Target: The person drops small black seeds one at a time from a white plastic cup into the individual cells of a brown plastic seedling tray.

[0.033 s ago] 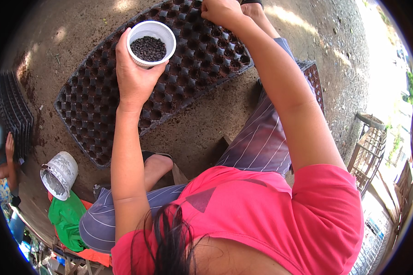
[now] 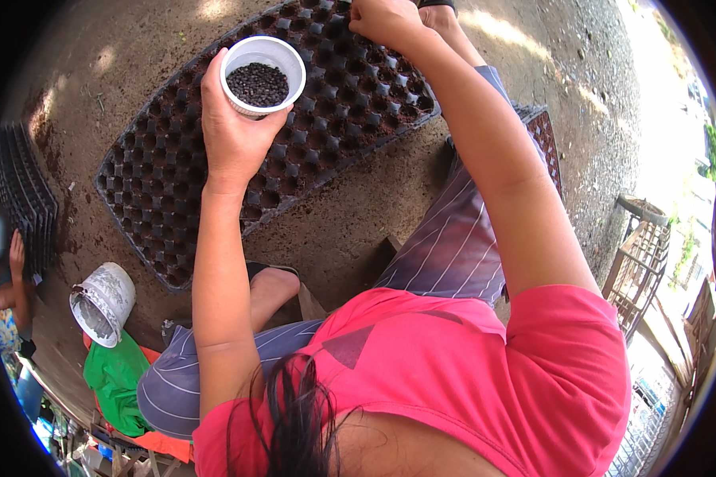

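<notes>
My left hand (image 2: pixel 237 143) grips a white plastic cup (image 2: pixel 269 51) partly filled with small dark seeds (image 2: pixel 257 84). The cup is held above a black seedling tray (image 2: pixel 342 127), whose many round cells contain brown soil. At the top of the view, my right hand (image 2: pixel 385 21) is over the tray's far right part. Its fingers are curled together in a pinch, pointing down at the cells. Whatever lies between those fingertips is too small or hidden to see.
A stack of black trays (image 2: pixel 28 195) stands at the far left, beside another person's hand (image 2: pixel 17 253). A dirty white bucket (image 2: pixel 107 298) lies tipped near a green cloth (image 2: pixel 115 374). Another soil-filled tray (image 2: pixel 542 139) sits past my right leg. A slatted frame (image 2: pixel 640 250) stands at right.
</notes>
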A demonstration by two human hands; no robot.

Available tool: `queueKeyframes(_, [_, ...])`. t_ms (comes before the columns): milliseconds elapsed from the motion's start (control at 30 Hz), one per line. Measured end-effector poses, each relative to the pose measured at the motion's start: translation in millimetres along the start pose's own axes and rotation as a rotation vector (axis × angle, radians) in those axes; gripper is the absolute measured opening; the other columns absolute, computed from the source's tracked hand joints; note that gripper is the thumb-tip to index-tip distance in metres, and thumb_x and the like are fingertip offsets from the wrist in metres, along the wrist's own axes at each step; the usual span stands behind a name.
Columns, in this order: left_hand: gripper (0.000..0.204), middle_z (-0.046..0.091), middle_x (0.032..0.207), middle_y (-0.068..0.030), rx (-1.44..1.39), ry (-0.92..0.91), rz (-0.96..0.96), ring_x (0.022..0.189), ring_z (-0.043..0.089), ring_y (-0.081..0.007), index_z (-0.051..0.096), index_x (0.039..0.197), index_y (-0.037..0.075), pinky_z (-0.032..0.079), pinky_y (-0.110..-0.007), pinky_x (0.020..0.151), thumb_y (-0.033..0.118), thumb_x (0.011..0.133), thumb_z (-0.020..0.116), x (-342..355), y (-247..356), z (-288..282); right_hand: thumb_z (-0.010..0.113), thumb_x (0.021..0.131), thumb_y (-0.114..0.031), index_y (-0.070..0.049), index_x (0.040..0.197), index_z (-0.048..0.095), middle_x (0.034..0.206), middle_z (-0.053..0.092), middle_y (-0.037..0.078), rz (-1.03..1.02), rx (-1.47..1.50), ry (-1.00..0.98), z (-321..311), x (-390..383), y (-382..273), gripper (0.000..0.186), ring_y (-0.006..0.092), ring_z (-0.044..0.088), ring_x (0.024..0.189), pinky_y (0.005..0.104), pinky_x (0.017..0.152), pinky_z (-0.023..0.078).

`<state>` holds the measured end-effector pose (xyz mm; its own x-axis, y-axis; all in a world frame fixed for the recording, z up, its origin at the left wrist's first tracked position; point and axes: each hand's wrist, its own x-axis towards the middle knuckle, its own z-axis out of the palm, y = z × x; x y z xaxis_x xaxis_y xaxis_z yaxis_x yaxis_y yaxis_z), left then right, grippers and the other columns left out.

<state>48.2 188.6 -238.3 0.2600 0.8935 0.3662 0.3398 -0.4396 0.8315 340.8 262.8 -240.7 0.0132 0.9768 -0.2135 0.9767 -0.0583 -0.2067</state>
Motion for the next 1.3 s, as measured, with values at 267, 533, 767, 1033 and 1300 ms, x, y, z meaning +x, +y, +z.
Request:
queueKeyframes(267, [0.103, 0.056, 0.138, -0.0183, 0.019, 0.011, 0.009, 0.127, 0.059, -0.0335, 0.036, 0.152, 0.005, 0.049, -0.045, 0.109, 0.008, 0.067, 0.094, 2.2, -2.5, -2.8, 0.075, 0.082, -0.017, -0.016, 0.105, 0.079, 0.091, 0.077, 0.012, -0.064, 0.058, -0.101, -6.0, -19.4, 27.9, 0.023, 0.0311, 0.074, 0.088, 0.0415, 0.083, 0.058])
queueKeyframes(533, [0.103, 0.057, 0.137, -0.0182, 0.024, 0.018, 0.009, 0.126, 0.059, -0.0336, 0.036, 0.152, 0.003, 0.048, -0.044, 0.108, 0.008, 0.067, 0.094, -0.2, -0.9, -2.0, 0.072, 0.084, -0.017, -0.012, 0.098, 0.076, 0.089, 0.076, 0.012, -0.207, -0.097, -0.08, 1.0, -33.9, 20.3, 0.016, 0.0333, 0.073, 0.089, 0.0443, 0.08, 0.057])
queueKeyframes(767, [0.102, 0.056, 0.137, -0.0182, 0.019, 0.012, 0.0, 0.126, 0.059, -0.0338, 0.037, 0.152, 0.003, 0.048, -0.044, 0.108, 0.006, 0.067, 0.093, 4.1, 4.1, 4.2, 0.07, 0.082, -0.019, -0.014, 0.098, 0.079, 0.094, 0.076, 0.014, -0.181, 0.124, 0.116, -0.4, 26.9, 23.5, 0.019, 0.035, 0.073, 0.093, 0.0452, 0.085, 0.058])
queueKeyframes(1033, [0.1, 0.056, 0.14, -0.0179, 0.091, 0.022, 0.022, 0.129, 0.058, -0.0318, 0.038, 0.151, 0.003, 0.046, -0.044, 0.11, 0.009, 0.068, 0.094, 0.0, -3.9, -3.3, 0.072, 0.083, -0.019, -0.013, 0.1, 0.079, 0.089, 0.076, 0.011, -0.414, 0.355, 0.093, -51.4, -22.5, -89.5, 0.02, 0.0334, 0.073, 0.086, 0.0424, 0.08, 0.058])
queueKeyframes(1300, [0.101, 0.052, 0.142, -0.0187, 0.076, -0.024, 0.047, 0.132, 0.052, -0.0387, 0.036, 0.15, 0.005, 0.044, -0.048, 0.111, 0.009, 0.066, 0.092, 0.2, 13.4, 7.5, 0.074, 0.073, -0.008, -0.004, 0.079, 0.072, 0.078, 0.072, 0.016, -0.639, -0.007, -0.074, -34.9, -61.2, -138.0, 0.008, 0.0335, 0.074, 0.077, 0.0437, 0.07, 0.059])
